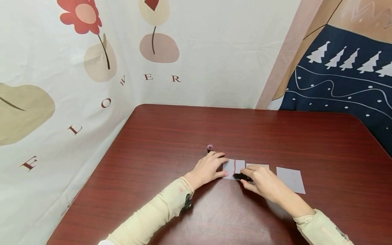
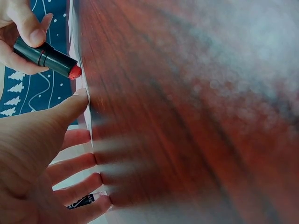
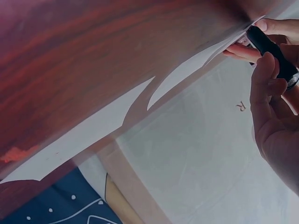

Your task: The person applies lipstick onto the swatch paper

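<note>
Black lipstick tube (image 2: 57, 60), red tip (image 2: 74, 72) bared, gripped between thumb and fingers of right hand (image 1: 265, 183). Long axis laid roughly sideways, tip aimed left toward left hand (image 1: 206, 170). Tip set at near end of red line (image 1: 234, 166) on leftmost paper square (image 1: 229, 166). Paper's left side touched by left hand, fingers spread, nothing gripped. Lipstick cap (image 1: 210, 148) placed just beyond left hand. Middle paper square (image 1: 258, 166), partly covered, and rightmost paper square (image 1: 290, 179) laid on reddish-brown table (image 1: 183, 129).
</note>
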`<action>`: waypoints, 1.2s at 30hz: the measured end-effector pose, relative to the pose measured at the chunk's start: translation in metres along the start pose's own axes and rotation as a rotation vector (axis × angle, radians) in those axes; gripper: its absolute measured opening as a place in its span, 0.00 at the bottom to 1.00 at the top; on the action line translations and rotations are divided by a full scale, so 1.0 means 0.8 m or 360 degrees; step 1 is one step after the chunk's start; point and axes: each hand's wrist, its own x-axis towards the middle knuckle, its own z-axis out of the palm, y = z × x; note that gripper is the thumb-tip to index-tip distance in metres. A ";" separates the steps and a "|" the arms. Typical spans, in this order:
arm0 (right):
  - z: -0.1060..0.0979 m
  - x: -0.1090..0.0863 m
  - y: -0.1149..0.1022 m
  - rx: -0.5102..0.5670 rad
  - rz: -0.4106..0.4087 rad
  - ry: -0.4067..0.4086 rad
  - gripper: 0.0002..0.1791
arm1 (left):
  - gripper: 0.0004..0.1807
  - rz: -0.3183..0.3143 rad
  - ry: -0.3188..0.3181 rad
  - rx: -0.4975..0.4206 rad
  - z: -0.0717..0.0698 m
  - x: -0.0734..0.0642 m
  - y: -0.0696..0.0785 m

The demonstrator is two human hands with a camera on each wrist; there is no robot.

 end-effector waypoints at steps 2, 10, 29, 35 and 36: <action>0.000 -0.001 0.000 0.0001 0.0002 0.0006 0.07 | 0.27 -0.0002 -0.0004 -0.0003 0.000 0.000 0.000; 0.000 -0.002 -0.003 0.0005 -0.0015 0.0020 0.06 | 0.27 -0.0016 -0.0009 -0.0009 0.001 0.000 0.000; -0.002 -0.003 -0.006 0.0015 -0.0021 0.0028 0.06 | 0.26 -0.0035 -0.0029 -0.0033 0.000 0.000 0.001; -0.001 -0.003 -0.007 0.0016 -0.0022 0.0025 0.06 | 0.27 -0.0041 -0.0027 -0.0040 0.000 0.000 0.001; -0.001 -0.003 -0.007 0.0021 -0.0022 0.0024 0.06 | 0.27 -0.0043 -0.0028 -0.0041 0.000 0.000 0.001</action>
